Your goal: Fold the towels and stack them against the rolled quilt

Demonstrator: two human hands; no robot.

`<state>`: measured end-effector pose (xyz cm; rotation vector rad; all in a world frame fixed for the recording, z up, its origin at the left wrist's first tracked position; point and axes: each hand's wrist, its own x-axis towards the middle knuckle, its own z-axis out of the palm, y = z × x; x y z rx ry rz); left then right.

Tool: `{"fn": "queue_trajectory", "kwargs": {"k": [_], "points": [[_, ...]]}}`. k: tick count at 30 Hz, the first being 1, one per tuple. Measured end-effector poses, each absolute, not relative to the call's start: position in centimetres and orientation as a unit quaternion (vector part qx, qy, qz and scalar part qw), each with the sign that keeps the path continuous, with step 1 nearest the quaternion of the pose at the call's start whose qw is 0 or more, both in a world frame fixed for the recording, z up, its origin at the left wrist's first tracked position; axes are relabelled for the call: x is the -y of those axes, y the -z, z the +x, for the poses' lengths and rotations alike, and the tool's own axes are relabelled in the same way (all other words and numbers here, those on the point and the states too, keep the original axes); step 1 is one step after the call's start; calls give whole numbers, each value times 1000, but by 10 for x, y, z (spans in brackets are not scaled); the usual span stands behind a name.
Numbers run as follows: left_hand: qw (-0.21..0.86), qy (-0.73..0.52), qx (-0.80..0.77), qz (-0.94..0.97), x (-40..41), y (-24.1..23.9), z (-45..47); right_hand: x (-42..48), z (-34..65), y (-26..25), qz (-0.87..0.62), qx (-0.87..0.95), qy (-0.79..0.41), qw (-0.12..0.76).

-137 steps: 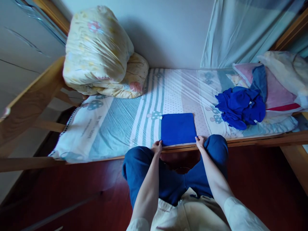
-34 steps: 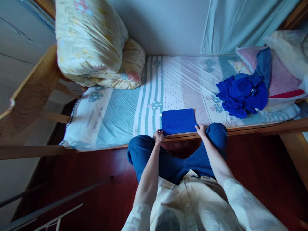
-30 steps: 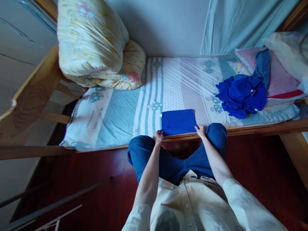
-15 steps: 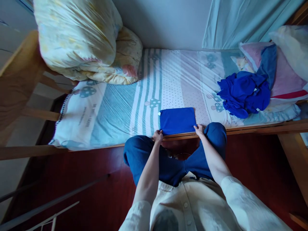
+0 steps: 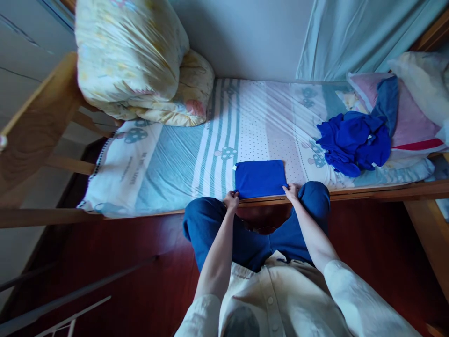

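Note:
A blue cloth (image 5: 260, 179), folded into a flat rectangle with a small white tag at its far left corner, lies at the front edge of the bed. My left hand (image 5: 231, 200) pinches its near left corner. At the near right corner, my right hand (image 5: 291, 192) pinches the same cloth between thumb and fingers. To the right on the bed sits a crumpled heap of blue cloth (image 5: 354, 142), with small white tags showing.
The bed has a patterned sheet (image 5: 168, 164) and a wooden front rail (image 5: 386, 189). A bulky folded quilt (image 5: 129, 56) stands at the back left. Pink pillows (image 5: 409, 124) lie at the right end, near a pale curtain (image 5: 351, 42). My knees touch the bed's front.
The view has shifted slightly, so the bed appears a little lower and further right. Both hands keep hold of the folded cloth's near corners, and the cloth looks unchanged.

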<state>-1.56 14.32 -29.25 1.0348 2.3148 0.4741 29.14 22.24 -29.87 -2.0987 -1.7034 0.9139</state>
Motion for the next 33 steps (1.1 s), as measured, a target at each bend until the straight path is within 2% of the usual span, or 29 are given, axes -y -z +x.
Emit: {"fn": "queue_trajectory", "kwargs": {"k": [3, 7, 11, 15, 24, 33], "points": [[259, -180, -868, 384, -141, 282, -12, -212, 288, 285, -719, 629, -245, 162], [201, -185, -805, 527, -136, 272, -4, -200, 280, 265, -655, 725, -152, 149], [217, -131, -730, 634, -131, 275, 6, -192, 274, 254, -552, 811, -179, 73], [207, -70, -715, 664, -128, 286, 8, -190, 273, 256, -537, 824, -182, 12], [186, -26, -703, 686, -134, 299, 4, -203, 271, 266, -548, 822, -153, -17], [180, -9, -700, 691, -129, 299, -1, -204, 267, 250, -571, 800, -175, -64]]}}
